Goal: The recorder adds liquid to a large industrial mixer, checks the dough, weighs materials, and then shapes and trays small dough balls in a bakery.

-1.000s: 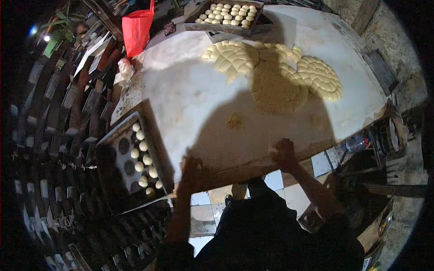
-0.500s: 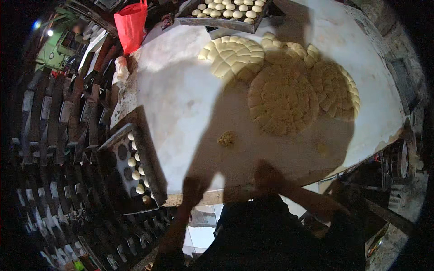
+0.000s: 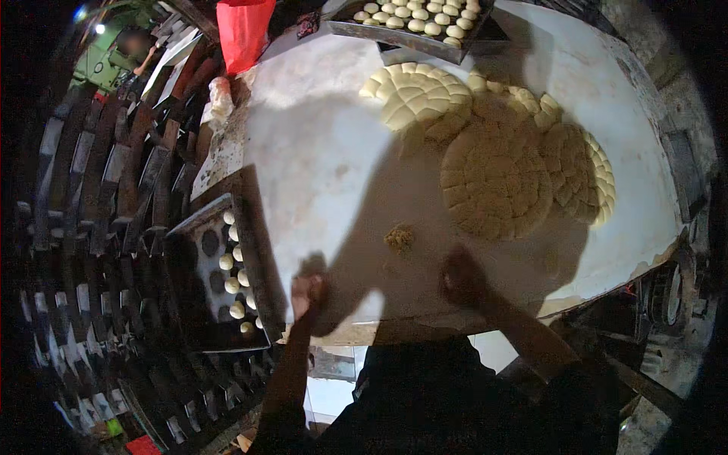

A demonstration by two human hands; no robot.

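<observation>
My left hand [image 3: 308, 291] is raised over the near edge of the table, close to the tray at the left. Its fingers are curled in, and what they hold, if anything, is hidden. My right hand [image 3: 461, 277] is over the table in my shadow, closed, its contents too dark to make out. Between and beyond the hands lies a small crumbly brown heap [image 3: 399, 239]. Farther off is a round slab of dough [image 3: 497, 178] cut into many pieces. A second cut round [image 3: 588, 171] lies to its right, and a paler one [image 3: 417, 95] behind it.
At the left edge stands a dark tray [image 3: 262, 265] with several dough balls [image 3: 227, 262]. Another tray [image 3: 394, 36], filled with dough balls, is at the back. A red bag [image 3: 244, 34] and a clear plastic bag [image 3: 220, 100] are back left. Stacked dark trays [image 3: 114, 174] fill the left side.
Both hands have moved forward over the table from its near edge, the left now in brighter light. The whole view has shifted slightly.
</observation>
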